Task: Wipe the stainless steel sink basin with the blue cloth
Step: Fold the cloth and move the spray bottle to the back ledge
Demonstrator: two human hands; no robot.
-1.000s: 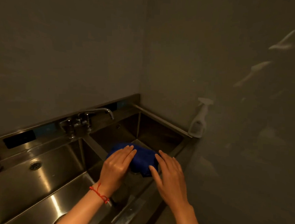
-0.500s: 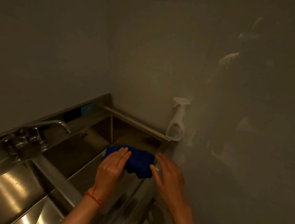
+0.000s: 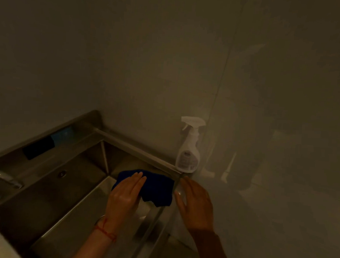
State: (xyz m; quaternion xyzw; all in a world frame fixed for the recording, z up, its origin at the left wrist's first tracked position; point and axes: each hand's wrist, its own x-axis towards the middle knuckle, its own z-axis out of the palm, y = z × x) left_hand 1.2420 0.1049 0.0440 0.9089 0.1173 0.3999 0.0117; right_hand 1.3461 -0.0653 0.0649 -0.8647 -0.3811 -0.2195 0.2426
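Note:
The blue cloth (image 3: 156, 188) lies bunched at the right end of the stainless steel sink basin (image 3: 68, 198), near its right wall. My left hand (image 3: 125, 195) presses flat on the cloth's left part with straight fingers; a red string circles that wrist. My right hand (image 3: 196, 204) hovers just right of the cloth over the sink's right rim, fingers straight and holding nothing. Part of the cloth is hidden under my left hand.
A white spray bottle (image 3: 189, 149) stands on the sink's far right corner against the wall. The faucet spout (image 3: 3, 178) shows at the left edge. Grey walls close in behind and to the right. The scene is dim.
The view has swung right, so the faucet and left basin slid out of frame. Both hands and the cloth have shifted toward the basin's right wall, close to the spray bottle.

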